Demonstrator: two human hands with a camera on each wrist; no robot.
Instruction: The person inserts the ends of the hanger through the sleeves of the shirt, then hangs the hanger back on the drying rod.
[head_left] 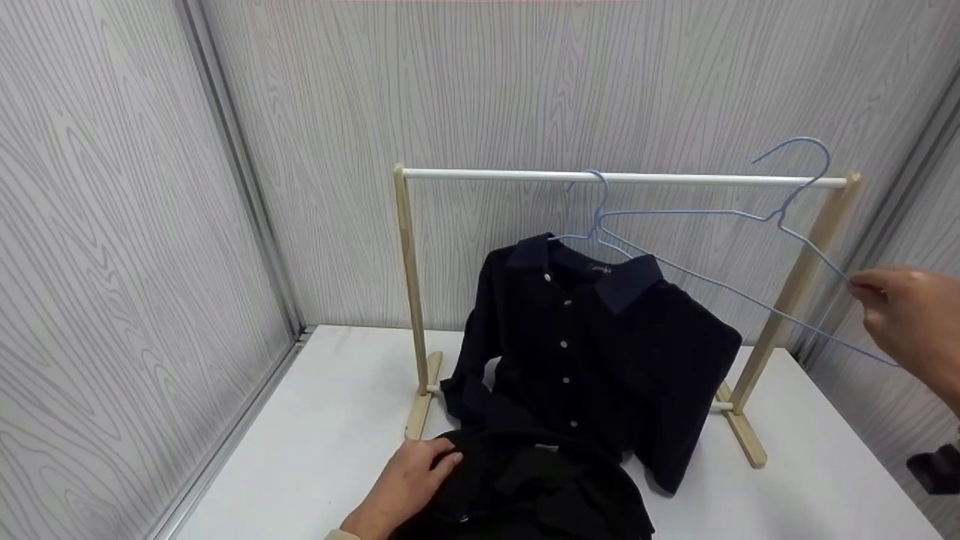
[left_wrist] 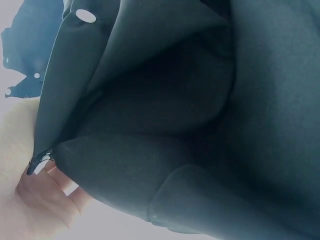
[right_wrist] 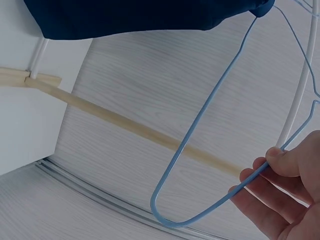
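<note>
My right hand (head_left: 911, 319) pinches one shoulder of a bare blue wire hanger (head_left: 682, 212) at the rack's right end. In the right wrist view, the thumb and fingers hold the sloping wire of that hanger (right_wrist: 202, 112). The hanger's hook rises above the rod, and its far end overlaps a second blue hanger (head_left: 604, 196). From that one hangs a navy button-up shirt (head_left: 615, 352). Low in front, my left hand (head_left: 405, 480) grips the edge of a black shirt (head_left: 540, 472). Up close, this black shirt (left_wrist: 125, 165) gapes open, with a white button (left_wrist: 86, 16) along its edge.
A small clothes rack with a white rod (head_left: 480, 175) and wooden posts (head_left: 412, 285) stands on a white table (head_left: 300, 435). Wood-grain panels (head_left: 330, 150) close in the back and sides. A dark object (head_left: 937, 471) shows at the right edge.
</note>
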